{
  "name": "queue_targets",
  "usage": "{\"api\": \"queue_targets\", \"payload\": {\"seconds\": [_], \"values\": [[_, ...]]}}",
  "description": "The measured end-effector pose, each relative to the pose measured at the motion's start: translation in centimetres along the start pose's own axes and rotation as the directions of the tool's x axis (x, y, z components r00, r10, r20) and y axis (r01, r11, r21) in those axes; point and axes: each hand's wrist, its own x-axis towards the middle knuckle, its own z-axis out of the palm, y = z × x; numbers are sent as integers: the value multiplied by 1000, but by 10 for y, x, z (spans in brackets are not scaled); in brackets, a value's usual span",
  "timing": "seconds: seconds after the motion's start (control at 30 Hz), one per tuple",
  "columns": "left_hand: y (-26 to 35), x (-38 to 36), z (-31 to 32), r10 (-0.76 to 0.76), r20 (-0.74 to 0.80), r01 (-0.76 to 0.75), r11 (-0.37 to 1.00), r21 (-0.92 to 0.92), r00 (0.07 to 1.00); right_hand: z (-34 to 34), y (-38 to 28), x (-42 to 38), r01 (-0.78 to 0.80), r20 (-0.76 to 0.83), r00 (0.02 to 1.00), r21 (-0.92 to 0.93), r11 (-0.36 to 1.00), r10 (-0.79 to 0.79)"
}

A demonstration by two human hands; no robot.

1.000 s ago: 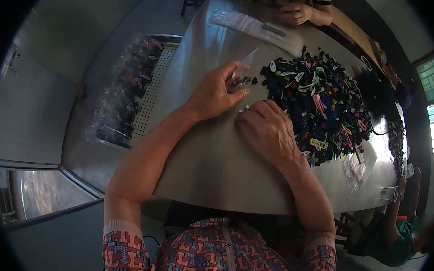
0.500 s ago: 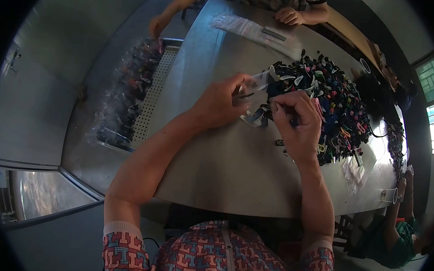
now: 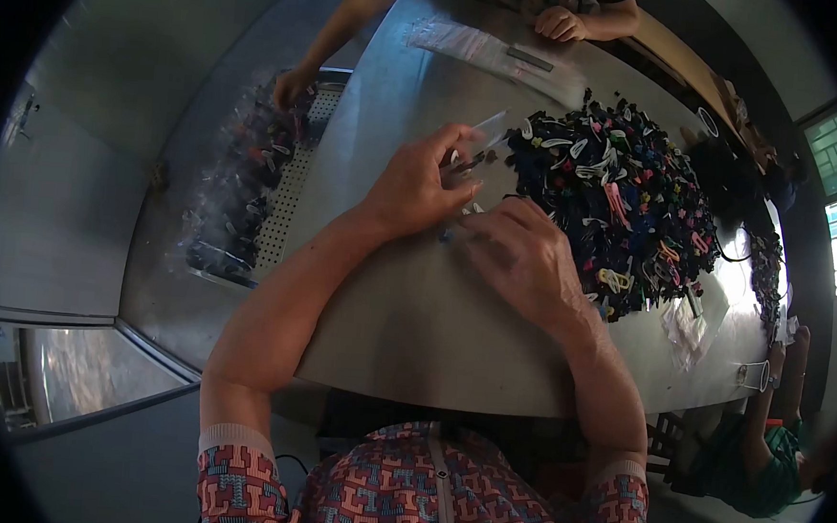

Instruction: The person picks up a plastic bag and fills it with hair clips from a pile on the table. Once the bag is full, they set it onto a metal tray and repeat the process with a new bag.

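My left hand [image 3: 416,183] is closed over the table, pinching a clear plastic bag [image 3: 489,124] whose edge sticks up past the fingers. Small dark and pale hair clips [image 3: 455,166] show at its fingertips. Just to the right, my right hand [image 3: 532,257] reaches across with bent fingers, blurred by motion. Its fingertips are close below the left hand, with small blurred clips around them. A big heap of snap hair clips [image 3: 625,183], mostly dark with pink, white and yellow ones, lies right beside my right hand.
A perforated metal tray [image 3: 283,210] at the left holds bagged clips [image 3: 240,203]; a co-worker's hand [image 3: 293,89] reaches into it. Flat clear bags [image 3: 479,52] lie at the far side. A plastic bag [image 3: 687,331] and a clear cup [image 3: 753,376] sit at the right.
My right hand has moved left from the heap's edge to below my left hand. My left hand has shifted slightly left and up. The co-worker's hand has moved lower over the tray.
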Motion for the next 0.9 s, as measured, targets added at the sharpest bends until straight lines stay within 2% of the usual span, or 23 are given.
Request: {"api": "queue_targets", "payload": {"seconds": [0.07,0.13,0.3,0.37,0.43,0.47,0.53,0.57,0.67,0.73,0.83,0.9], "values": [[-1,0,1,17,12,-17,1000,-9,1000,14,-1,0,23,-1,1000,-31,999,-23],[-4,0,3,24,7,-24,1000,-18,1000,23,-1,1,55,-50,997,-146,988,-63],[-4,0,3,35,-2,-35,999,-25,999,28,3,2,70,-23,997,-161,984,-75],[-4,0,2,-4,13,4,999,-52,1000,24,2,3,75,-26,996,-158,985,-80],[-5,0,2,-8,4,8,998,-61,1000,16,2,3,49,-135,989,-107,993,-63],[-6,0,2,-15,-4,14,997,-72,1000,10,3,4,52,-134,989,-107,993,-67],[-8,0,3,24,-21,-25,998,-61,1000,0,3,7,-50,-362,930,52,997,65],[-9,1,5,64,-34,-65,997,-49,997,-5,-2,7,-113,-401,896,209,971,191],[-6,-2,10,92,4,-92,995,46,996,-19,2,8,-155,-443,871,163,974,213],[-4,-4,14,117,33,-119,992,45,993,-20,1,8,-175,-450,859,192,966,245],[2,-6,16,141,67,-145,988,54,988,-21,1,6,-169,-425,878,159,973,222],[4,-7,17,139,72,-144,988,63,988,-21,0,7,-139,-410,899,70,988,156]]}}
